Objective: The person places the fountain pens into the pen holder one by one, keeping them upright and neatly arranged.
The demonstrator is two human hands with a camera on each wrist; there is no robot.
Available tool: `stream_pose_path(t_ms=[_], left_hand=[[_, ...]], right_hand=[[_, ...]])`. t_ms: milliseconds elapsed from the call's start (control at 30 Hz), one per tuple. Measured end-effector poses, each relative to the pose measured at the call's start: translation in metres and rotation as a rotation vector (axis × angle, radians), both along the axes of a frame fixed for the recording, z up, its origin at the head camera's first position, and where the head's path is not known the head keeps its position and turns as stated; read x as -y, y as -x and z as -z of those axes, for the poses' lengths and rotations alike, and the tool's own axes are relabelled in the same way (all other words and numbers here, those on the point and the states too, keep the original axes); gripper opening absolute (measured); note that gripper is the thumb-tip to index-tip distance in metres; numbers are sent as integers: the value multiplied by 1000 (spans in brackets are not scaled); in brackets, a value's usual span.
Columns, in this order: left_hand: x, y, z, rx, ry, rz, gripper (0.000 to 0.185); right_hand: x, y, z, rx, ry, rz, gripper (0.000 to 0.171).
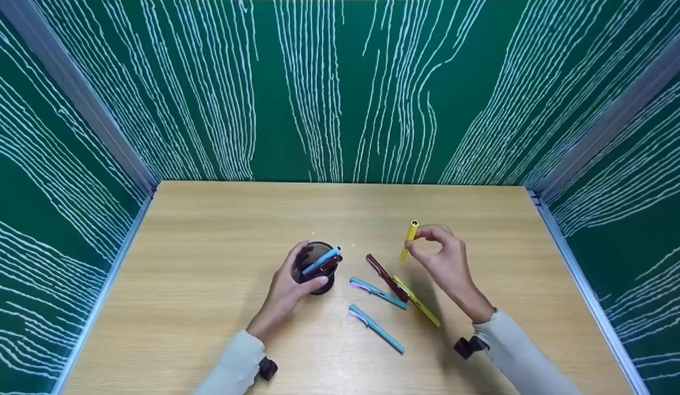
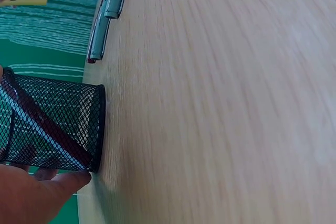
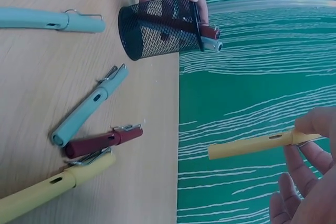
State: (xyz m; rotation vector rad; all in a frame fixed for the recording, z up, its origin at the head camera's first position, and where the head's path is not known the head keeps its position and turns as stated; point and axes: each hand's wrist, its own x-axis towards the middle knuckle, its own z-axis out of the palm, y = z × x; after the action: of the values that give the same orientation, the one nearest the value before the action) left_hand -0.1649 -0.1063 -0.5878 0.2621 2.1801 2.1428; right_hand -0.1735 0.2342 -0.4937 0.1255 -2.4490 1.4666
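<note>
Left hand [image 1: 287,285] fingers curled round mesh cup [image 1: 316,270]. Right hand [image 1: 447,263], at cup's 3 o'clock, pinches yellow pen [image 1: 409,240] above counter [image 1: 208,247].

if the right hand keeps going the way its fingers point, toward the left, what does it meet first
Probably the black mesh pen cup held by the left hand; the right hand holds its yellow pen above the table, so depth is uncertain.
</note>
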Motion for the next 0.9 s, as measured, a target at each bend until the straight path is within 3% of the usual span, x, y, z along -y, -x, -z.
stream_pose_path(t_ms=[900], left_hand=[[-1,0,0,-7,11,-9,98]], right_hand=[[36,-3,-7,-39,23,-90,18]])
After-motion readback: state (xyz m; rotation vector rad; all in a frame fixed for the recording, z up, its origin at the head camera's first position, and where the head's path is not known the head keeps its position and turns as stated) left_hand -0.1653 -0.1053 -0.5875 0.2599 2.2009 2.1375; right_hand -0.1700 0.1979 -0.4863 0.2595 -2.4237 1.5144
